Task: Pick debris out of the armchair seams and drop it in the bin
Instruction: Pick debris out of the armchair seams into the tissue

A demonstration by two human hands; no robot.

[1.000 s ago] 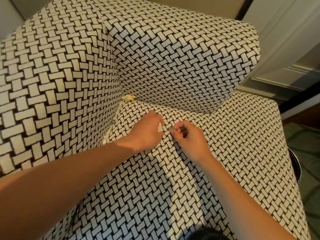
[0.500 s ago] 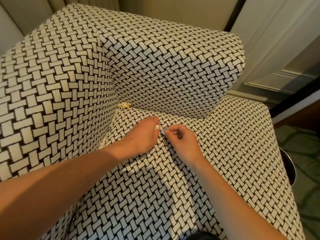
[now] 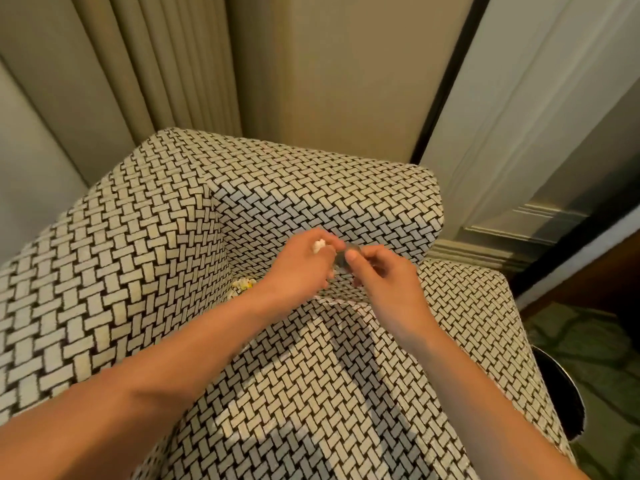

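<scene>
My left hand (image 3: pixel 301 265) is curled round a small white scrap (image 3: pixel 319 245), which pokes out between thumb and forefinger. My right hand (image 3: pixel 384 282) pinches a little grey piece (image 3: pixel 341 259) at its fingertips, just beside the left hand. The piece is blurred, so I can't say what it is; it may be a bit of wrapper or foil. Both hands are raised slightly off the seat of the armchair (image 3: pixel 138 254), knuckles almost touching. I take it I'm passing the grey piece across so that one hand carries everything and the other is free to pick again.

There is more to get. A cluster of yellow-white crumbs (image 3: pixel 244 283), popcorn by the look of it, sits in the corner seam where the seat meets the padded sides, just left of my left wrist. That is probably the next thing to pick out. The dark rounded rim low at the right edge, beside the chair, I judge to be the bin (image 3: pixel 557 389), and nothing I hold has reached it yet.

The upholstery is a black-and-cream basket weave, busy enough to hide pale scraps, so the seams need a close look. Behind the chair hangs a pleated beige curtain (image 3: pixel 166 64), with pale panelling (image 3: pixel 519 116) to the right and green patterned carpet (image 3: pixel 602 344) below.
</scene>
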